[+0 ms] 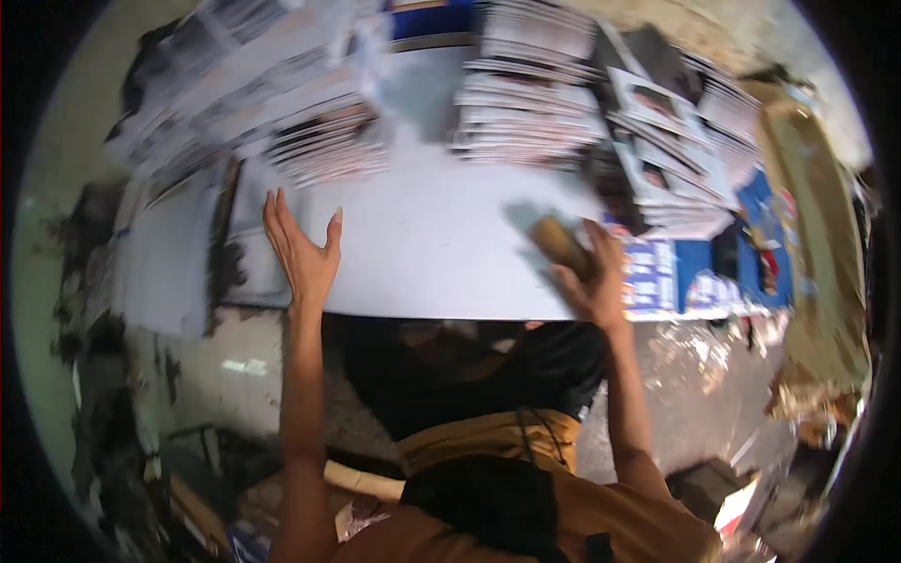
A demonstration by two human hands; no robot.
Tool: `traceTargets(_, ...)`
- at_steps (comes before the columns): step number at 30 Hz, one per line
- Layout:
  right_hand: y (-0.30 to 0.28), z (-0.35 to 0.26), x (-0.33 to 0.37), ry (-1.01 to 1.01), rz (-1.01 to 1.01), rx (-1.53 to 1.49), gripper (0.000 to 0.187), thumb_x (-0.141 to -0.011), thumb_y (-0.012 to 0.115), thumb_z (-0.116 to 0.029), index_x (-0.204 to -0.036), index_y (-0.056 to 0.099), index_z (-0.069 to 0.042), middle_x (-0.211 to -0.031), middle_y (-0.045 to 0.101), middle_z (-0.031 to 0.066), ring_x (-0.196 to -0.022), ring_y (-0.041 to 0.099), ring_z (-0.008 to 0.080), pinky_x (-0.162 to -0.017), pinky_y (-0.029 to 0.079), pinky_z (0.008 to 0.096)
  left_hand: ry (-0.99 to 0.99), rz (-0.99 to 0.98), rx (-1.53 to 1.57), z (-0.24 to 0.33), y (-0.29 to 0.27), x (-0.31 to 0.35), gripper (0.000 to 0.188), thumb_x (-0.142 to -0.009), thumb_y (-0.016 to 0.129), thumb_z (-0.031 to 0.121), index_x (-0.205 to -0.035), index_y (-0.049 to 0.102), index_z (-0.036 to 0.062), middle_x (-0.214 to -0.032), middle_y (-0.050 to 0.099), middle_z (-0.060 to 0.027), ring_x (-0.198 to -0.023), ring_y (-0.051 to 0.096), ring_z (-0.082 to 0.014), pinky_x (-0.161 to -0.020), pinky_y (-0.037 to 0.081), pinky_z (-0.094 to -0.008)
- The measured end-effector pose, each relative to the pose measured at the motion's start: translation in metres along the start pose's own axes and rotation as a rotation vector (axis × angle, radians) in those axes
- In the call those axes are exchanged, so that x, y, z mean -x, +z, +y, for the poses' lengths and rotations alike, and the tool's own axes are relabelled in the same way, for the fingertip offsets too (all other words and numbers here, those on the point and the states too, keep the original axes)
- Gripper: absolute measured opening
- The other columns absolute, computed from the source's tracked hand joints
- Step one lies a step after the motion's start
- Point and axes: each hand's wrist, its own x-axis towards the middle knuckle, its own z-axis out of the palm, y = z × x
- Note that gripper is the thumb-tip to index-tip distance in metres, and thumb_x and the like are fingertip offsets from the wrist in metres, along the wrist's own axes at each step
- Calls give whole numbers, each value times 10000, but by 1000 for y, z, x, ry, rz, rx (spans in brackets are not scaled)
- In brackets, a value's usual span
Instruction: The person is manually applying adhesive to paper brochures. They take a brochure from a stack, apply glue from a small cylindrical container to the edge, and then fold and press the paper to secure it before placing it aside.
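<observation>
My left hand (302,258) hovers at the left part of the white tabletop (422,244), fingers stretched out and thumb apart, with nothing in it. Just beyond its fingertips is a stack of folded printed sheets (328,145). On the right, my right hand (599,286) grips a tan, rounded block (560,242) between thumb and fingers, low over the tabletop. Blur hides what exactly the block is. Past that hand stands a tall pile of folded printed sheets (530,103).
Leaning stacks of booklets (671,155) stand at the right, beside a blue surface (694,267) with small items. Large printed sheets (253,75) cover the far left. A blue box (432,23) is at the back. Brown wrapping (812,244) lies along the right edge.
</observation>
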Motion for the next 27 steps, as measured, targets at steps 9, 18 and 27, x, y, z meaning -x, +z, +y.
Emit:
traceTargets(9, -8, -15, 10, -77, 226, 85, 635, -823, 784, -48, -1416, 563, 3, -1425, 551, 195, -1346, 495, 380, -1152, 363, 471, -130, -121, 27, -86, -35, 111, 395, -934, 743, 222, -1295, 698, 69, -1385, 644, -161, -1333, 566, -390, -1190, 298, -602)
traceTargets(18, 59, -120, 2, -322, -418, 131, 668, -758, 752, -36, -1404, 592, -98, -1474, 524, 108, -1360, 457, 351, -1099, 358, 513, 150, -396, 461, 102, -17, 129, 309, -898, 755, 120, -1205, 751, 84, -1346, 684, -93, -1325, 593, -298, -1205, 273, -591)
traceTargets(27, 53, -129, 13, -377, -406, -412, 643, -681, 720, -8, -1318, 694, -83, -1373, 643, 116, -1231, 616, 320, -1012, 513, 403, -588, -369, 2012, 87, -9, 121, 994, -953, 424, 764, -1635, 172, 86, -1651, 261, -218, -1511, 308, -375, -1204, 287, -592)
